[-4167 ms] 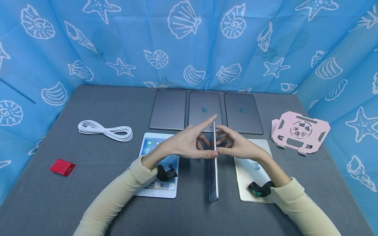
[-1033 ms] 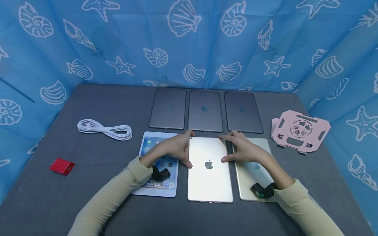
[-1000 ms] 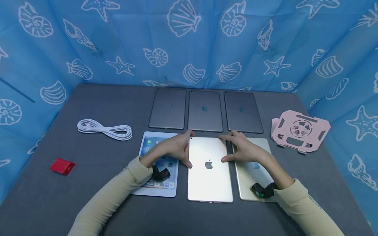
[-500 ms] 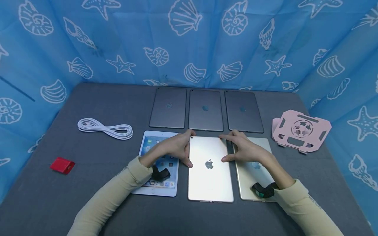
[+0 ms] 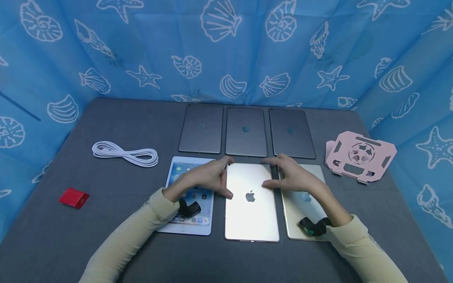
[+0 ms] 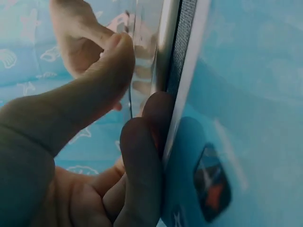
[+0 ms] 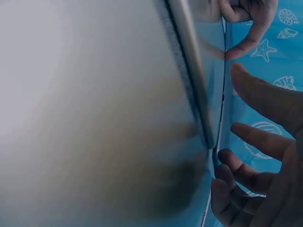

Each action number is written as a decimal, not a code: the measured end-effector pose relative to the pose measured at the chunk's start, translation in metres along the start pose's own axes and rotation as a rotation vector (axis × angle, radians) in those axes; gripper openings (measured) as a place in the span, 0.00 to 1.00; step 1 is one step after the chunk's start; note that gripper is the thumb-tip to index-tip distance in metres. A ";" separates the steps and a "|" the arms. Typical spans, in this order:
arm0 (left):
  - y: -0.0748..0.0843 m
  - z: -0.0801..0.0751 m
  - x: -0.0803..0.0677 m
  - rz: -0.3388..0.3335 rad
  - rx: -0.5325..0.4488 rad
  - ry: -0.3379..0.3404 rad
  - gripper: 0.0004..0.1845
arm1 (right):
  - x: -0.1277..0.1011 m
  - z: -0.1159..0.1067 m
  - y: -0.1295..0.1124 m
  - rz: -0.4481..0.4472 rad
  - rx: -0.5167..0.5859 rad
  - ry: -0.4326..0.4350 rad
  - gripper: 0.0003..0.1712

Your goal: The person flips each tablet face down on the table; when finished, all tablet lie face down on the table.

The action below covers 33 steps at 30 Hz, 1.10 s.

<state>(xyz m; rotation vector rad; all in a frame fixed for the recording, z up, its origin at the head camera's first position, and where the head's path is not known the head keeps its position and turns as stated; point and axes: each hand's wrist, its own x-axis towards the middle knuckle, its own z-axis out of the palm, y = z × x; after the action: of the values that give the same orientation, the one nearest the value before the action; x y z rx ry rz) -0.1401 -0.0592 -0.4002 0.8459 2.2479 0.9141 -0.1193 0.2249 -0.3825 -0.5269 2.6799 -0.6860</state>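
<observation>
Gold tablet (image 5: 252, 212) lies flat between both grips; fingertips touching edges

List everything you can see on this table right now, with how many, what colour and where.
Grey tablets: three, face down, back row.
Middle tablet: one, silver-gold, face down, front centre.
Lit tablet: one, white, screen up, front left.
Gold tablet: one, face down, front right.
Cable: one, white, coiled, left.
Red block: one, far left.
Stand: one, pink, right.
Table: one, grey.
Curtain: blue, shell print, behind.
Left hand: at middle tablet's left edge.
Right hand: at its right edge.
</observation>
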 end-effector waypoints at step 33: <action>-0.067 -0.087 -0.111 -0.197 0.173 0.078 0.53 | 0.033 0.000 -0.063 -0.170 0.059 0.036 0.40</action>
<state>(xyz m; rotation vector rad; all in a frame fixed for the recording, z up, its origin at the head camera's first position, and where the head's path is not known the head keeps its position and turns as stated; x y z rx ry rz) -0.1515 -0.2111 -0.3688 0.6572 2.4535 0.6806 -0.1316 0.1592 -0.3578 -0.7395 2.6604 -0.8253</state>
